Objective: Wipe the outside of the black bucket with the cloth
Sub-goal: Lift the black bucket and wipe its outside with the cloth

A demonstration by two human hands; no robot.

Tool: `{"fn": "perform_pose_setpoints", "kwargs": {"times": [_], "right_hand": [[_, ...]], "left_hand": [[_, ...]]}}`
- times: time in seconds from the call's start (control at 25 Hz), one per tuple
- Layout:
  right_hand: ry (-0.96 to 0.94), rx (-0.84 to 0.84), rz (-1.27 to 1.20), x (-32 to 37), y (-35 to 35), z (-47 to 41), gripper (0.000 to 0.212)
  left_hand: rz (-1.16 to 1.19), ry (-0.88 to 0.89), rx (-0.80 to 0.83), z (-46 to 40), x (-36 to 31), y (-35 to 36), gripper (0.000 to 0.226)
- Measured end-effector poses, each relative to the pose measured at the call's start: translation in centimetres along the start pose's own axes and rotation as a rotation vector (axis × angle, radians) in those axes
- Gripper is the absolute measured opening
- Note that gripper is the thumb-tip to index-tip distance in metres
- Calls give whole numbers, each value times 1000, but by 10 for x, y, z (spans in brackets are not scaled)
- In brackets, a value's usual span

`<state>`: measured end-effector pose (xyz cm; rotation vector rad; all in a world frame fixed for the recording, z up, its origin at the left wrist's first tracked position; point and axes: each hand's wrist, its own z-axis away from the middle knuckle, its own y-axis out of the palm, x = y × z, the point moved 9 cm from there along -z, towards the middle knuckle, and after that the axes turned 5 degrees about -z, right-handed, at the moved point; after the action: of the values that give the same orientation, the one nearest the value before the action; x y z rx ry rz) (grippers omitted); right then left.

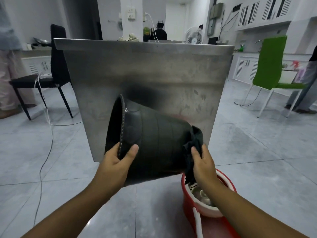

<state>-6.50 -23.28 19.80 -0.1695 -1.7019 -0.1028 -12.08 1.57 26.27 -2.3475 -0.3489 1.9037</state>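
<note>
The black bucket (154,143) lies tipped on its side at the near edge of a steel table, its mouth facing left and its base to the right. My left hand (118,162) grips the bucket's rim at the near side, thumb on the outer wall. My right hand (202,162) holds a dark cloth (193,145) bunched against the bucket's base end, with part of the cloth hanging down.
The steel table (145,69) fills the middle of the view. A red mop bucket (211,200) with a white handle stands on the tiled floor below my right arm. A black chair (56,66) and white cables are at left, a green chair (271,66) at right. People stand at the room's edges.
</note>
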Motion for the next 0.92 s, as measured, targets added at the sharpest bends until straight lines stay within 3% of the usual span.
{"fn": "perform_pose_setpoints", "kwargs": {"times": [0.08,0.2,0.32,0.44,0.52,0.6,0.76,0.84,0.92], "right_hand": [[-183,66,125,-2,13,14,52],[-561,185,568,-2,30,42,72],[-904,304,976,-9,65,71,73],[-1105,435,1009,18,96,93,67],[-1026,402,886,46,92,83,67],[-777,315,703,59,68,55,65],[-378,156,651,31,11,5,41],[-316,141,680,17,0,0,36],[-367,125,702,12,1,7,47]], "left_hand": [[35,-43,-122,-2,3,-9,22],[201,-227,-196,-6,22,-24,26],[244,-300,-153,-9,35,-28,28],[184,-209,-56,0,29,-11,35],[159,-101,20,9,22,10,41],[111,-25,74,17,17,26,45],[35,-4,13,19,23,29,44],[63,-82,-33,16,31,22,37],[93,-155,-78,13,39,13,36]]}}
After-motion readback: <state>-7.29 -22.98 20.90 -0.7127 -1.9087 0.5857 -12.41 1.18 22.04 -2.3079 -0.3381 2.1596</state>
